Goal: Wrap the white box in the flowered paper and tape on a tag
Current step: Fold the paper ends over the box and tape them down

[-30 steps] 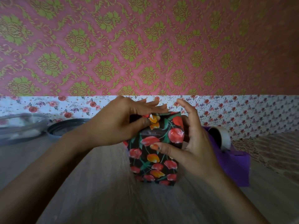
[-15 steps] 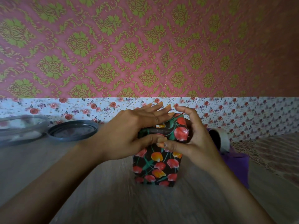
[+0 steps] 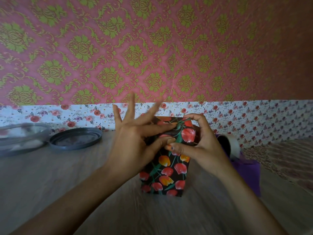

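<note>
The box (image 3: 165,173) stands upright on the wooden table, covered in black paper printed with red and orange tulips; no white shows. My left hand (image 3: 133,141) lies against its upper left side, thumb and forefinger pressing the top fold while the other fingers fan up and apart, blurred. My right hand (image 3: 201,141) curls around the upper right corner, thumb on the front face and fingers over the top edge, pinching the paper. No tag is in view.
A roll of clear tape (image 3: 228,146) sits on a purple holder (image 3: 249,175) just right of the box. At the left are a dark round lid (image 3: 76,139) and a clear plastic bowl (image 3: 20,141). A flowered wall strip runs behind the table.
My left hand's outer fingers have lifted off the top of the box and spread upward. The thumb and forefinger stay on the fold. My right hand keeps its hold on the corner.
</note>
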A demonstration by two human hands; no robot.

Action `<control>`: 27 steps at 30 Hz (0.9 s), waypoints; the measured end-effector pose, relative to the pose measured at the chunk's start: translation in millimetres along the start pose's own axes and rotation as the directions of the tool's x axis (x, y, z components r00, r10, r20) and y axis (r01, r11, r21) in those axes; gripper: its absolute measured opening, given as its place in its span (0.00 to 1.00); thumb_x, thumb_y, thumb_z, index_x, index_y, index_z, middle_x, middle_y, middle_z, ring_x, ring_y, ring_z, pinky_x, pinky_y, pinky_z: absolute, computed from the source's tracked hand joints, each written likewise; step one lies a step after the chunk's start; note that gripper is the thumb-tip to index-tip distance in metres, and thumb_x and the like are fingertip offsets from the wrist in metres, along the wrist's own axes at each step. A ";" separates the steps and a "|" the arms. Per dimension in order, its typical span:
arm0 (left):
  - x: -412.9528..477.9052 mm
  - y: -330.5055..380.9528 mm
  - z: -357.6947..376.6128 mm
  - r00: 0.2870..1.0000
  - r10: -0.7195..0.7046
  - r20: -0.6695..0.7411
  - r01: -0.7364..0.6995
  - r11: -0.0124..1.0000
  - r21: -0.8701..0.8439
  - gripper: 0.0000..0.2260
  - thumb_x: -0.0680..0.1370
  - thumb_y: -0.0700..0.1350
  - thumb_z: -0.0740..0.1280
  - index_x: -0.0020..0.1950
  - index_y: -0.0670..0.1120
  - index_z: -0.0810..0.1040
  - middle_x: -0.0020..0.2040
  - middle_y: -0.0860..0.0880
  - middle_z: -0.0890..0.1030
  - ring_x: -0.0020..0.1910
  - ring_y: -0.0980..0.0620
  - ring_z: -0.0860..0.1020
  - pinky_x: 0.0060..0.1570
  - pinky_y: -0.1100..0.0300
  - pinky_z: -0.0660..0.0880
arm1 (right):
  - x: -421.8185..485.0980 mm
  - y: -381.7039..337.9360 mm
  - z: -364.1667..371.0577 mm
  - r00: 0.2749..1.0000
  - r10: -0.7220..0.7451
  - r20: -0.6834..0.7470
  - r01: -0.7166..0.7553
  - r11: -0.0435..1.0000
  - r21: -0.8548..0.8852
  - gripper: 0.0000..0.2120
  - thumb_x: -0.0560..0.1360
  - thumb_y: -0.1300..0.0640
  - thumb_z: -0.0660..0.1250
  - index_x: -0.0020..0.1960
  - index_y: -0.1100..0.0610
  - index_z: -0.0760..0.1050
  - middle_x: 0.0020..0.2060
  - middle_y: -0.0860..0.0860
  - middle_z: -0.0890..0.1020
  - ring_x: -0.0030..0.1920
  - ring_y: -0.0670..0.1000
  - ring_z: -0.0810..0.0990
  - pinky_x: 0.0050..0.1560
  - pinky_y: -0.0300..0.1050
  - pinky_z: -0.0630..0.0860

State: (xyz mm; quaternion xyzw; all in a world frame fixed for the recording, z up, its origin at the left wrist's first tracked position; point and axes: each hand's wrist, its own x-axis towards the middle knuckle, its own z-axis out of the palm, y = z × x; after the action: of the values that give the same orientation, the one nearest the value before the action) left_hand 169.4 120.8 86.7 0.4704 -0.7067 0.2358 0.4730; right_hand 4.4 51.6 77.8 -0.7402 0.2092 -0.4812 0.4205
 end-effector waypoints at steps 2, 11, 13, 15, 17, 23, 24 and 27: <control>-2.3 -0.4 2.2 0.997 -0.083 -0.005 0.082 0.995 -0.048 0.16 0.70 0.61 0.61 0.57 0.63 0.75 0.74 0.57 0.57 0.75 0.40 0.42 0.68 0.37 0.36 | -0.4 0.0 -0.4 1.000 -0.002 0.011 0.002 1.000 -0.006 0.37 0.53 0.52 0.78 0.59 0.51 0.66 0.49 0.58 0.82 0.48 0.54 0.83 0.48 0.49 0.81; -4.3 -3.1 -8.3 0.996 0.010 0.094 0.007 0.985 -0.175 0.20 0.73 0.64 0.60 0.60 0.57 0.77 0.77 0.52 0.55 0.76 0.45 0.40 0.68 0.33 0.37 | -3.8 -3.1 -0.4 0.999 -0.033 0.019 0.034 0.999 -0.006 0.37 0.53 0.53 0.78 0.58 0.51 0.68 0.51 0.55 0.82 0.49 0.54 0.83 0.52 0.56 0.80; -2.5 -4.0 -8.4 0.997 0.020 0.071 -0.010 0.989 -0.146 0.17 0.75 0.63 0.59 0.58 0.58 0.77 0.76 0.53 0.56 0.76 0.45 0.40 0.68 0.34 0.36 | -4.1 -2.7 -1.1 0.998 -0.051 0.033 0.052 0.999 -0.017 0.37 0.51 0.52 0.79 0.57 0.49 0.69 0.49 0.53 0.82 0.49 0.54 0.83 0.51 0.56 0.80; -1.2 -4.5 -7.4 0.999 0.003 0.049 0.006 0.985 -0.173 0.15 0.76 0.61 0.58 0.58 0.60 0.76 0.75 0.56 0.56 0.76 0.46 0.41 0.69 0.35 0.35 | -5.8 -0.5 -3.6 0.996 -0.063 0.069 0.064 0.998 -0.003 0.38 0.51 0.50 0.79 0.58 0.47 0.68 0.49 0.51 0.83 0.50 0.52 0.83 0.51 0.51 0.81; -1.6 -6.3 -6.0 0.999 0.019 0.030 -0.014 0.987 -0.158 0.14 0.76 0.61 0.58 0.58 0.61 0.76 0.75 0.58 0.56 0.76 0.45 0.41 0.69 0.35 0.36 | -10.2 4.9 -9.0 0.993 -0.038 0.114 0.032 0.998 0.059 0.41 0.52 0.48 0.80 0.62 0.45 0.67 0.52 0.47 0.82 0.54 0.49 0.82 0.51 0.42 0.79; -0.7 -12.5 -3.3 0.996 0.015 0.084 0.002 0.982 -0.191 0.17 0.75 0.65 0.57 0.60 0.62 0.74 0.75 0.61 0.55 0.77 0.49 0.43 0.69 0.34 0.39 | -36.9 2.7 -50.2 0.943 -0.074 -0.326 0.031 0.990 -0.134 0.29 0.61 0.39 0.72 0.59 0.48 0.73 0.51 0.46 0.83 0.53 0.43 0.81 0.50 0.32 0.76; -0.1 -11.8 -3.3 0.994 -0.021 0.109 0.048 0.967 -0.249 0.15 0.75 0.64 0.58 0.57 0.63 0.76 0.75 0.62 0.56 0.77 0.52 0.46 0.71 0.36 0.46 | -40.5 1.5 -61.7 0.886 -0.089 -0.456 -0.007 0.979 -0.206 0.24 0.65 0.41 0.71 0.57 0.50 0.74 0.49 0.47 0.84 0.51 0.46 0.81 0.50 0.37 0.78; 3.5 -9.4 -2.8 0.979 -0.093 0.183 0.162 0.894 -0.417 0.12 0.74 0.59 0.63 0.55 0.61 0.78 0.73 0.58 0.62 0.71 0.66 0.59 0.67 0.65 0.66 | -49.1 7.1 -102.9 0.750 -0.033 -0.660 -0.295 0.877 -0.379 0.14 0.73 0.52 0.68 0.57 0.56 0.75 0.50 0.53 0.80 0.50 0.53 0.78 0.48 0.47 0.73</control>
State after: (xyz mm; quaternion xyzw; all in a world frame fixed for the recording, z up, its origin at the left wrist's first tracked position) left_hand 178.6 117.2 89.9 0.4173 -0.7440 0.0048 0.5218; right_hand -108.3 39.4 64.5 -0.5879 0.5024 -0.6115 0.1674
